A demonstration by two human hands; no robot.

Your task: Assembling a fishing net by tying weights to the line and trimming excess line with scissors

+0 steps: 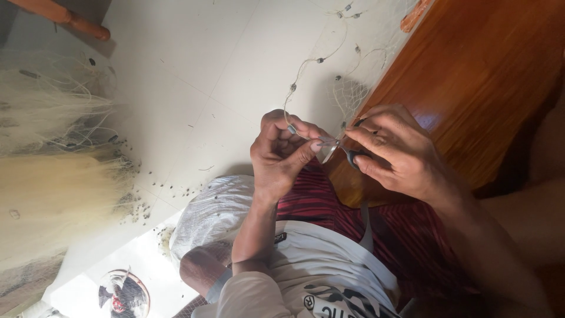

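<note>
My left hand (281, 154) pinches a thin fishing line (306, 65) between thumb and fingers, with a small grey sinker (291, 128) at the fingertips. The line loops upward, strung with several small dark weights. My right hand (395, 150) meets the left at the same spot and grips a small dark-handled tool (353, 156); its kind is unclear. Both hands hover over my lap, which is covered by a red striped cloth (332, 206).
A big heap of pale fishing net (53, 176) with dark weights lies on the white tiled floor (194, 70) at the left. More net (215, 212) drapes over a knee. A brown wooden panel (488, 82) fills the right side. A small fan (123, 294) sits bottom left.
</note>
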